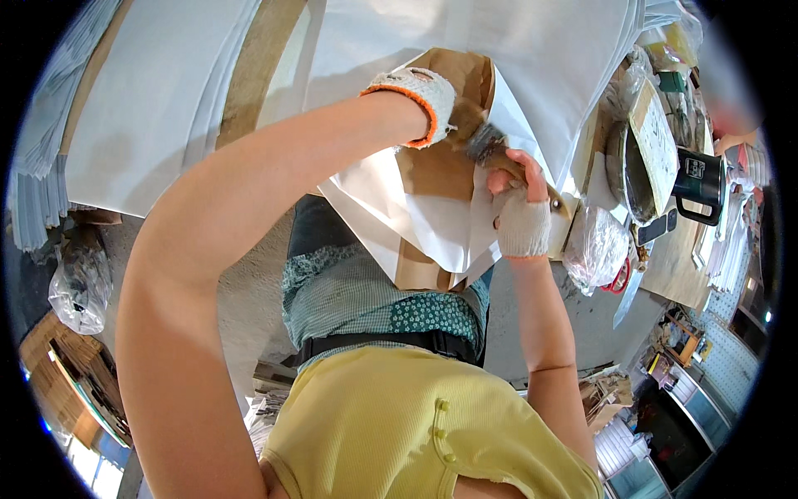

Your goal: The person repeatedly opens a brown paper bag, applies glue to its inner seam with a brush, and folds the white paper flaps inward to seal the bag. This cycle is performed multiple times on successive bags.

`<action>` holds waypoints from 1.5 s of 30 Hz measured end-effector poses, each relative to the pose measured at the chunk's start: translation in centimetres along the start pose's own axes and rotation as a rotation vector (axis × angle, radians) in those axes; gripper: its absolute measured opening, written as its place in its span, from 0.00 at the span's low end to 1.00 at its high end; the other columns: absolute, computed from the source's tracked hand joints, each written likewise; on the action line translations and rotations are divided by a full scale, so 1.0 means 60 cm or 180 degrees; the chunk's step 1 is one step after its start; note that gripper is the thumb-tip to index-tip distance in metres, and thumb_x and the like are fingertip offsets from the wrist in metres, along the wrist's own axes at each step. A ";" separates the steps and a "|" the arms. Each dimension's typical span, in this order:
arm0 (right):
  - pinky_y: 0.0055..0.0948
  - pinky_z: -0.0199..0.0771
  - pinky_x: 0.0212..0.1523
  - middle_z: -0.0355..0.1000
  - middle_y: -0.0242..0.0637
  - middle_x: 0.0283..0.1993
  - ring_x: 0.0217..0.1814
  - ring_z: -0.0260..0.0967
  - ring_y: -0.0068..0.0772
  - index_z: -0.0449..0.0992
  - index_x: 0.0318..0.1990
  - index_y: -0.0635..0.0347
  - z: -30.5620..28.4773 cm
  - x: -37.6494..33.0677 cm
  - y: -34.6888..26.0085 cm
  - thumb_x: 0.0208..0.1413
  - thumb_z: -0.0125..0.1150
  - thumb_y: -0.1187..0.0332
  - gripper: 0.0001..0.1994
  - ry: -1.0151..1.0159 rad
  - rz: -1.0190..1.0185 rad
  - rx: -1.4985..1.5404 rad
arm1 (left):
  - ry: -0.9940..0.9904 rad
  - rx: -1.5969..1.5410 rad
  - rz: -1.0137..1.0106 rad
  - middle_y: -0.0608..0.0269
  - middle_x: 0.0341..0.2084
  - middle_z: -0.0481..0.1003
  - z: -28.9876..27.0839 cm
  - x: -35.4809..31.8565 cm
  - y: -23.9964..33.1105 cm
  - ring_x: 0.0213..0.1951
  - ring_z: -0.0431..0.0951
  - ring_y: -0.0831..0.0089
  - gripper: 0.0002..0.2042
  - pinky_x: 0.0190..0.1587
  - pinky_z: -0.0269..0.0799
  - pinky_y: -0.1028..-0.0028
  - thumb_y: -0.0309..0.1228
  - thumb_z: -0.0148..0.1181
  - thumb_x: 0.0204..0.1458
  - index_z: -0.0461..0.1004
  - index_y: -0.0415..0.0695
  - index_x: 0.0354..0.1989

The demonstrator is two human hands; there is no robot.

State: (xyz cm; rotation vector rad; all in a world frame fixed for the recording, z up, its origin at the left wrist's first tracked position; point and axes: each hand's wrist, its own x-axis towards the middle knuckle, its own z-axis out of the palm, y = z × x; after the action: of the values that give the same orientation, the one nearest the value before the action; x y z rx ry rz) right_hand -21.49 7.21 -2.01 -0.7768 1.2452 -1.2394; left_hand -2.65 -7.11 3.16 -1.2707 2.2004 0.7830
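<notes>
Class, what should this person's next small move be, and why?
Probably a short stroke of the brush over the brown paper: the right hand holds the brush, its head is over that paper, and the left hand is close by.

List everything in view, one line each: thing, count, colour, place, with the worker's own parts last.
White sheets: several overlapping, white, across the top
Folded paper: one, white and brown, centre
Brush: one, tan and grey, right of centre
Board: one, pale, right
Round pan: one, grey, under the board
Mug: one, dark, far right
Phone-like object: one, dark, left of the mug
Plastic bags: several, clear, left and right
Loop handle: one, red, right
Top: one, yellow, bottom centre
Arms: two, bare, left and right
Left hand: one, white glove edged orange, over the folded paper
Right hand: one, white glove, fingers bare, holding the brush
</notes>
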 end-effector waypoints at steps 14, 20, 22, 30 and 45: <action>0.40 0.64 0.62 0.78 0.35 0.38 0.42 0.73 0.28 0.73 0.52 0.56 0.011 0.050 0.036 0.68 0.45 0.49 0.21 -0.0580 -0.1337 -0.1476 | 0.3218 -0.0379 -0.0012 0.43 0.68 0.58 0.226 -0.083 -0.035 0.71 0.54 0.51 0.38 0.71 0.44 0.55 0.57 0.48 0.59 0.58 0.38 0.68; 0.33 0.68 0.53 0.78 0.42 0.37 0.43 0.72 0.32 0.72 0.53 0.60 0.079 0.111 0.021 0.67 0.47 0.50 0.22 -0.0611 -0.0840 -0.0272 | 0.3351 -0.0786 0.0195 0.39 0.70 0.51 0.195 -0.005 0.016 0.72 0.49 0.50 0.46 0.73 0.39 0.55 0.59 0.52 0.55 0.50 0.32 0.70; 0.33 0.69 0.51 0.78 0.44 0.38 0.42 0.72 0.32 0.71 0.53 0.60 0.078 0.093 0.038 0.67 0.46 0.49 0.23 -0.0426 -0.0920 -0.0147 | 0.3321 -0.0941 0.0211 0.37 0.70 0.51 0.202 -0.016 0.014 0.72 0.48 0.49 0.46 0.73 0.39 0.54 0.57 0.55 0.54 0.49 0.32 0.70; 0.30 0.66 0.47 0.76 0.40 0.39 0.42 0.68 0.29 0.64 0.64 0.59 0.058 0.033 -0.003 0.66 0.39 0.41 0.33 -0.0376 -0.0519 -0.0551 | 0.3330 -0.2968 0.0733 0.43 0.72 0.45 0.206 -0.048 0.005 0.73 0.45 0.49 0.40 0.72 0.43 0.58 0.31 0.58 0.54 0.43 0.39 0.73; 0.30 0.74 0.30 0.69 0.29 0.32 0.35 0.71 0.32 0.76 0.33 0.48 0.059 -0.048 -0.058 0.41 0.65 0.63 0.10 -0.2721 -0.2693 -0.4394 | 0.3676 -0.0311 0.0819 0.50 0.62 0.65 0.185 0.028 -0.090 0.64 0.65 0.54 0.39 0.69 0.56 0.59 0.27 0.60 0.45 0.55 0.46 0.70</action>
State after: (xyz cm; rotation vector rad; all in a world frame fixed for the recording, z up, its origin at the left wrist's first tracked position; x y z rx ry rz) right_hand -18.62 8.54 2.80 -2.6796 0.8777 -0.2639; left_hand 2.66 -2.76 -7.24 -1.7769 3.2858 0.1979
